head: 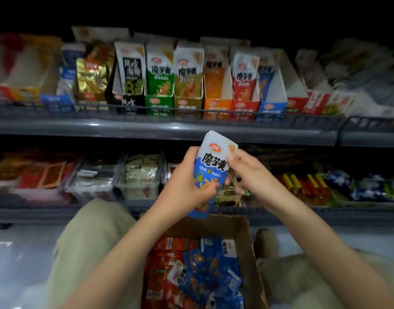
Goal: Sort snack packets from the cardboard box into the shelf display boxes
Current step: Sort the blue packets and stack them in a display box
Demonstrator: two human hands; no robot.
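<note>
Packet position first: we find one blue packet held upright in mid-air in front of the shelving, above the open cardboard box. Its long axis runs near vertical, with the top leaning slightly toward 1 o'clock. The left hand is wrapped round its lower half, and the right hand pinches its upper right edge between thumb and forefinger. We cannot tell whether more than one packet sits in that grip.

From the packet, the matching blue display box lies at about 1 o'clock on the upper shelf, well apart. It is on the right hand's side, so we judge that hand the nearer for the placing. The box stands upright with an open top and a cut-down front, so the packet's present upright attitude should suit it.

Materials: the packet is glossy film, white at the top and blue below, flat, pliable and probably slippery. The display box is printed card, and the carton is plain brown board. Loose packets in red and blue lie heaped inside the carton at 6 o'clock.
</note>
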